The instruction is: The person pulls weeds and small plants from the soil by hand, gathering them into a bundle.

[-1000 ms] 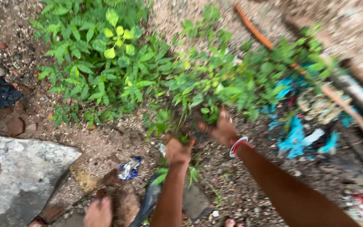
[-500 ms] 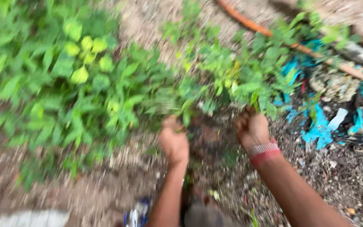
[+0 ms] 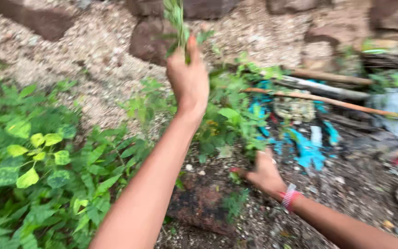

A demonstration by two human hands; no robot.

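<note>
Two bare hands are working over a patch of weedy, gravelly ground. The left hand (image 3: 189, 78) is reaching up and forward with its fingers closed in a fist around a small bunch of pulled green stems (image 3: 177, 18), which is sticking up out of the top of the grip toward the upper edge of the view. The right hand (image 3: 263, 174) is lying lower and to the right, a red and white bangle (image 3: 289, 198) showing at its wrist; its fingers are spread open and pointing left, just beside the low leafy plants (image 3: 226, 117) growing between the two hands, though motion blur is making it hard to tell whether they are touching a leaf. A rusty brown stone (image 3: 201, 205) is sitting in the dirt right under that hand. A thick clump of broad green and yellow-green leaves (image 3: 38, 166) is filling the lower left. Torn blue plastic scraps (image 3: 307, 150) are lying among the debris to the right, near long thin sticks (image 3: 328, 100) running across the ground. Dark rocks (image 3: 146, 39) are lining the pale gravel at the top.
</note>
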